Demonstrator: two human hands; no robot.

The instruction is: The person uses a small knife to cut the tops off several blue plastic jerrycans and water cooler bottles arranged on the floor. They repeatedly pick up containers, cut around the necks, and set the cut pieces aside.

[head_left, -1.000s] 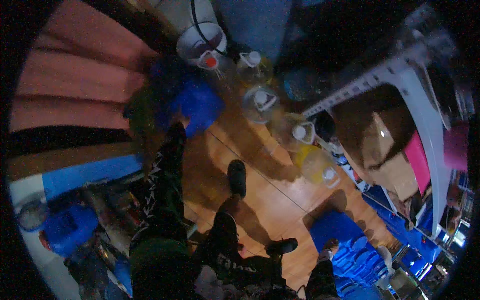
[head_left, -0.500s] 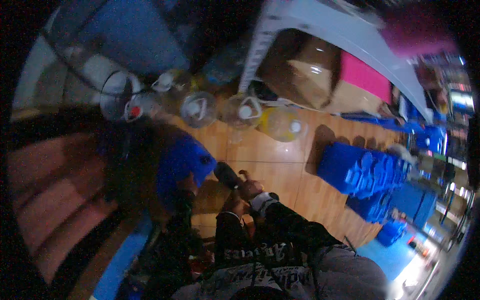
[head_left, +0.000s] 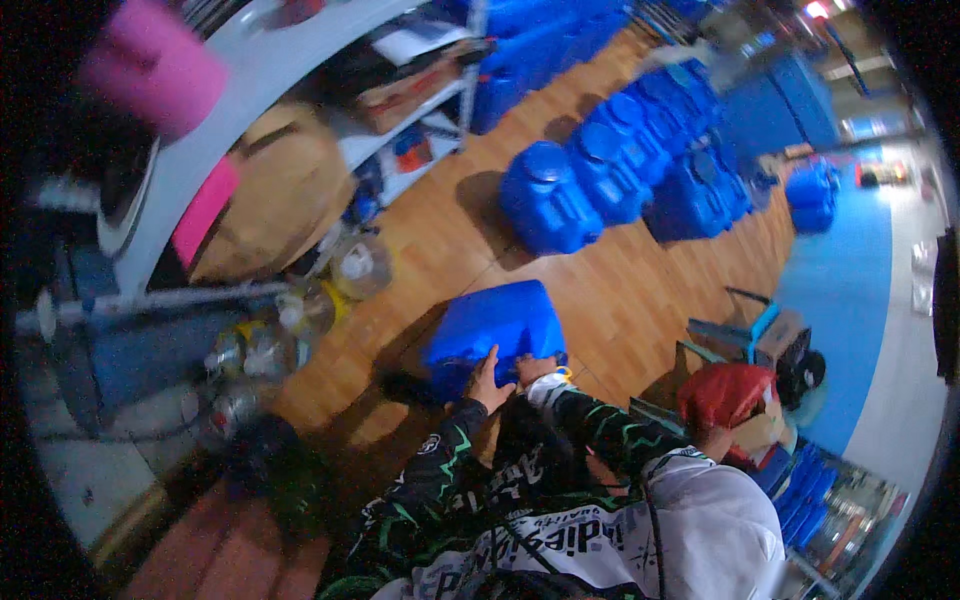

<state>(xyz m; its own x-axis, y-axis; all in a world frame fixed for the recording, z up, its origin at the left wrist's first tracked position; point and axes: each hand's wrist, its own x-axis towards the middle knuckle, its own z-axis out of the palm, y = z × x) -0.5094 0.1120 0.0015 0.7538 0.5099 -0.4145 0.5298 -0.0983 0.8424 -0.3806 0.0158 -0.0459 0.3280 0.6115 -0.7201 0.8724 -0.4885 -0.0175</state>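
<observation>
A blue plastic water jug (head_left: 495, 322) is right in front of me over the wood-patterned floor, with its body facing up. My left hand (head_left: 488, 385) presses on its near side, one finger stretched up along the blue wall and the others partly hidden. My right hand (head_left: 536, 369) is closed at the near right edge, beside a small yellow ring (head_left: 565, 374). The part it grips is hidden by the fingers. Whether the jug rests on the floor or is lifted, I cannot tell.
Several blue jugs (head_left: 545, 195) stand in rows ahead on the wooden floor (head_left: 420, 240). Clear bottles (head_left: 360, 262) line the left beside a pale table (head_left: 300, 45) with a cardboard box (head_left: 275, 195) under it. A red bag (head_left: 725, 393) lies at the right by a light-blue wall.
The view has swung right, bringing the rows of jugs toward the middle. The blue jug, formerly left of my hands, is now in front of both, and both hands are on it.
</observation>
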